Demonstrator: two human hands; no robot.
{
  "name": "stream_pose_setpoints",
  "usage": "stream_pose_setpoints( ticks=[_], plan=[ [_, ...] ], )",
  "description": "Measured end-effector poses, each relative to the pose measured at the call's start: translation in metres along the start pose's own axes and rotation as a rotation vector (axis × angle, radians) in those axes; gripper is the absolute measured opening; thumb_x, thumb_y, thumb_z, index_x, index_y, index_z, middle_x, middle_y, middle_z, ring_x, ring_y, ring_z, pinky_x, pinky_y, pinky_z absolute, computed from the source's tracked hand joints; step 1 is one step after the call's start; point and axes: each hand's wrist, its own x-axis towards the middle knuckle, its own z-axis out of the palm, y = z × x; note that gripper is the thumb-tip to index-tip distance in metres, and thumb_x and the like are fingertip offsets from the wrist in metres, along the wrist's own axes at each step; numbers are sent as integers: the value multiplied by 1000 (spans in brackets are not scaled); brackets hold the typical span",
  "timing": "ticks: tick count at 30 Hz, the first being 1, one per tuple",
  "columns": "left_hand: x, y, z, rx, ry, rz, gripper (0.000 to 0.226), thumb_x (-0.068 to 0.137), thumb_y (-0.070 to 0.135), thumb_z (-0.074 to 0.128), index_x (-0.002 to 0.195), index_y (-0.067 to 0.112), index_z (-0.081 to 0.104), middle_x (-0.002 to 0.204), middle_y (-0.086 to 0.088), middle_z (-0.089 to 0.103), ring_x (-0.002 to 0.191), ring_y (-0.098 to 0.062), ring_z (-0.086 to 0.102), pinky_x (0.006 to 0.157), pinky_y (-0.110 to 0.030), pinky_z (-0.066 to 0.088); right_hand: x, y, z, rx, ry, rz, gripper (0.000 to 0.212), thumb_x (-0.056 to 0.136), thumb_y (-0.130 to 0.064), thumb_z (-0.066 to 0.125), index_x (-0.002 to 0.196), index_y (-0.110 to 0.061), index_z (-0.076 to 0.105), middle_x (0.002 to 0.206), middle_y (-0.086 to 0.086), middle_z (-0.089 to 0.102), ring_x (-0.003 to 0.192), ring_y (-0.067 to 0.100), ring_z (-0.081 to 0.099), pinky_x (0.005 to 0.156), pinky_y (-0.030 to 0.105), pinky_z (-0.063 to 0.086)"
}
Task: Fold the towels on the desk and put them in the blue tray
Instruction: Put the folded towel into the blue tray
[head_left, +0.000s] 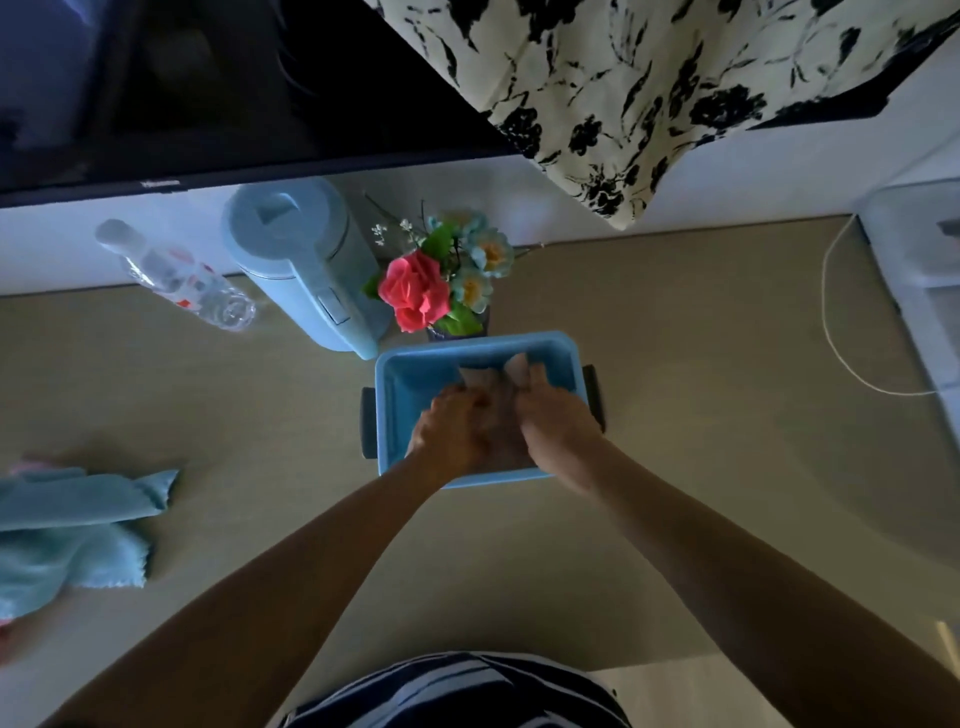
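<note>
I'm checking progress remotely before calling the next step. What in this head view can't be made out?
- Towel in the blue tray: both hands, left and right, cover most of it, so its fold is unclear.
- Blue towel on the desk: cut off by the left frame edge.
- Something pink behind it: mostly hidden, so I can't identify it.
- Grip: fingers are blurred and dim.
</note>
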Motion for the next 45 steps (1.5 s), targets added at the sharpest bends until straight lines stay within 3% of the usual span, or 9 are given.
stream_pose_setpoints(
  ticks=[9, 14, 17, 21, 30, 36, 38, 41, 45],
  plan=[
    [16, 0, 5, 38, -145, -35, 67, 74, 15, 78, 136, 18, 52, 131, -11, 53, 112, -35, 62, 92, -42, 56, 15, -5, 12, -85, -12, 49, 49, 100, -5, 46, 147, -10, 36, 145, 11, 30, 114, 31, 55, 87, 43, 55],
    [14, -3, 4, 188, -96, -19, 67, 81, 15, 75, 142, 22, 47, 135, -11, 42, 118, -35, 56, 96, -47, 54, 9, -12, 3, -263, 178, -142, 44, 92, -3, 54, 135, -9, 51, 142, 15, 38, 127, 32, 44, 104, 44, 41],
    [15, 2, 6, 370, 15, 71, 67, 83, 13, 74, 143, 23, 47, 138, -10, 40, 126, -33, 47, 104, -48, 48, 22, -11, 10, -290, 44, -113, 47, 96, -11, 55, 142, -12, 49, 147, 13, 40, 135, 29, 41, 113, 42, 36],
    [26, 1, 7, 477, -101, 196, 67, 81, 23, 78, 142, 20, 52, 147, -9, 48, 136, -32, 42, 113, -43, 36, 51, -3, 28, -401, -142, -34, 46, 97, -19, 59, 142, -14, 53, 154, 11, 38, 145, 29, 33, 119, 42, 30],
    [38, -6, 13, 542, -144, 191, 70, 86, 24, 73, 147, 12, 42, 148, -15, 43, 137, -35, 38, 111, -41, 35, 67, 1, 52, -508, -155, -3, 70, 90, -16, 67, 152, -13, 34, 154, 14, 37, 142, 32, 38, 114, 44, 38],
    [7, -5, -20, 55, -89, 278, 56, 79, 38, 76, 129, 20, 60, 123, -8, 69, 113, -31, 66, 94, -43, 55, 31, -7, 4, -79, -46, 59, 46, 90, -25, 68, 134, -21, 56, 137, 7, 58, 121, 32, 60, 95, 45, 53],
    [-17, -13, -41, -147, 37, 335, 43, 78, 35, 77, 114, 13, 67, 106, -3, 71, 98, -23, 68, 87, -39, 56, 9, -11, -12, 73, 110, 69, 45, 87, -38, 72, 126, -19, 58, 126, 6, 61, 111, 29, 64, 87, 40, 52],
    [-67, -32, -74, -434, 234, 379, 23, 82, 17, 77, 102, 11, 68, 92, 5, 68, 84, -8, 64, 77, -16, 50, -27, -33, -26, 578, 443, 20, 35, 88, -26, 74, 118, -14, 61, 113, 6, 65, 94, 21, 69, 82, 39, 56],
    [-128, -74, -108, -595, 410, 326, 14, 85, 19, 71, 99, 15, 69, 94, 6, 72, 83, -9, 69, 75, -22, 56, -59, -101, -13, 961, 706, -75, 34, 91, -13, 70, 122, -6, 58, 117, 7, 66, 102, 19, 69, 92, 34, 56]
  ],
)
